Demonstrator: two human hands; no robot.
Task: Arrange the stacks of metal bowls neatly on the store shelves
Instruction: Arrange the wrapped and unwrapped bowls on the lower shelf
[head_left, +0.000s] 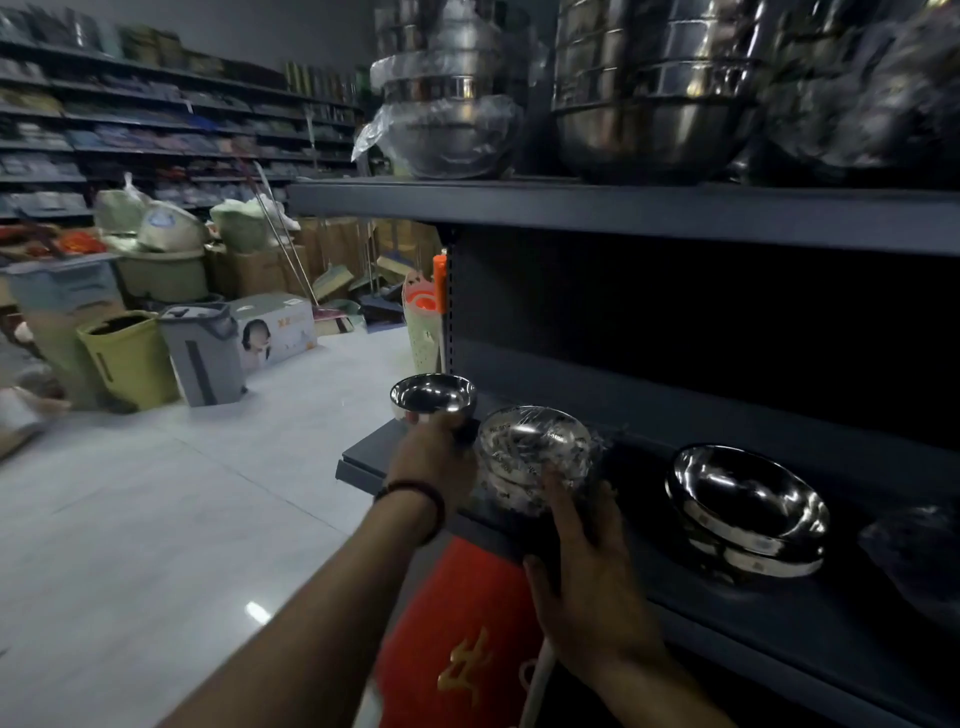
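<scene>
Left hand, dark band at the wrist, is gripping the base of a small metal bowl at the lower shelf's left end; right hand is lying half open, fingers touching a plastic-wrapped bowl stack just beside it; a wider bare stack is sitting further right, apart

Gold character on red banner

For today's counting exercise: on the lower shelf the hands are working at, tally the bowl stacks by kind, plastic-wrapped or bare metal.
Bare metal stacks: 2
Plastic-wrapped stacks: 1
Total: 3
A dark shape at the right edge is too unclear to count.
</scene>
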